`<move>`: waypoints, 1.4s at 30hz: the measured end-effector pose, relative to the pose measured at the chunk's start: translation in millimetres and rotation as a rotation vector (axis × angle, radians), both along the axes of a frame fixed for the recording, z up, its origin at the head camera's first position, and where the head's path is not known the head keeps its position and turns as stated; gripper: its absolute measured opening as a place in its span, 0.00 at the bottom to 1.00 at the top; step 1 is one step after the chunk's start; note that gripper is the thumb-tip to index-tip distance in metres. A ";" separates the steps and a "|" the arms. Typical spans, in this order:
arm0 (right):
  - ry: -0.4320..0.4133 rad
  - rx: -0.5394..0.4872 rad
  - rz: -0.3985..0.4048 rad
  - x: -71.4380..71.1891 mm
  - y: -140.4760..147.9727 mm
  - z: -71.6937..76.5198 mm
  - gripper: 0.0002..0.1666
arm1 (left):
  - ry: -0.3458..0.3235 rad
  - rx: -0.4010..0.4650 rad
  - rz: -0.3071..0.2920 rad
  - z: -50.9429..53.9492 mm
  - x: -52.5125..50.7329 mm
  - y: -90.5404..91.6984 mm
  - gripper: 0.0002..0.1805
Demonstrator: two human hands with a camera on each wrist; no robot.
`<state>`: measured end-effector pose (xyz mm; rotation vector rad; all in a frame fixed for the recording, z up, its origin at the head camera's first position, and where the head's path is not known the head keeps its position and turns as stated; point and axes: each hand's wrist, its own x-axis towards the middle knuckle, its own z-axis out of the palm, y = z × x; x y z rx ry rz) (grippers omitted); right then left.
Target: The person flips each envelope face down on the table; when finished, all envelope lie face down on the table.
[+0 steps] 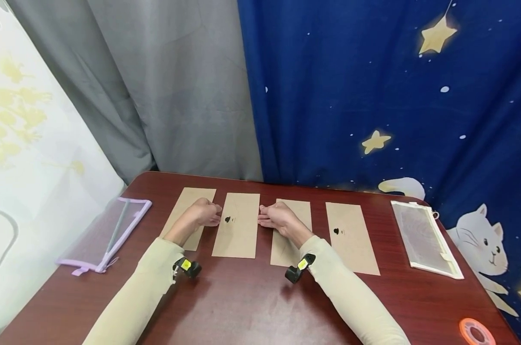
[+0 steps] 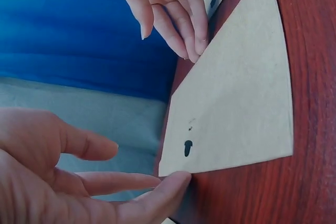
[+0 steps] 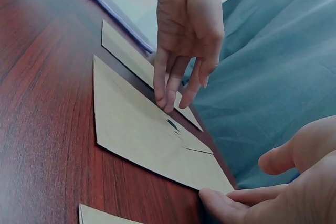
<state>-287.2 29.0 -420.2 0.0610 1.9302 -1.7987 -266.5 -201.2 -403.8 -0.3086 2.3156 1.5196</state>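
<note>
Several flat kraft-paper envelopes lie in a row on the table. My left hand (image 1: 204, 213) is at the left edge of the second envelope (image 1: 239, 239), partly over the leftmost envelope (image 1: 196, 195). On the opposite side of the second envelope, my right hand (image 1: 279, 216) is at its right edge and covers part of the third envelope (image 1: 282, 251). Both hands have fairly straight fingers, with fingertips touching the long edges in the wrist views. A small black hat-shaped mark (image 2: 188, 148) is printed on the paper between them. The rightmost envelope (image 1: 351, 239) lies untouched.
A purple-edged mesh zip pouch (image 1: 133, 227) lies at the table's left, with a white-edged one (image 1: 428, 239) at the right. An orange tape roll (image 1: 476, 330) sits near the front right corner. Grey and blue curtains (image 1: 312, 96) hang behind the dark red table (image 1: 243, 302).
</note>
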 end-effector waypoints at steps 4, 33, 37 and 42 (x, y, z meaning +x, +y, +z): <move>0.054 0.041 0.023 1.3 -1.9 0.6 0.23 | -0.023 0.088 0.017 -4.9 -5.3 -8.8 0.24; 0.328 0.043 -0.271 6.5 -6.0 -5.4 0.14 | 0.181 0.175 0.165 5.2 -1.9 -8.7 0.17; 0.342 -0.012 -0.318 7.7 -7.1 1.4 0.15 | 0.189 0.185 0.173 16.5 -2.2 -11.0 0.18; 0.379 -0.031 -0.331 12.5 -10.6 11.6 0.16 | 0.193 0.220 0.184 29.2 -4.2 -14.8 0.19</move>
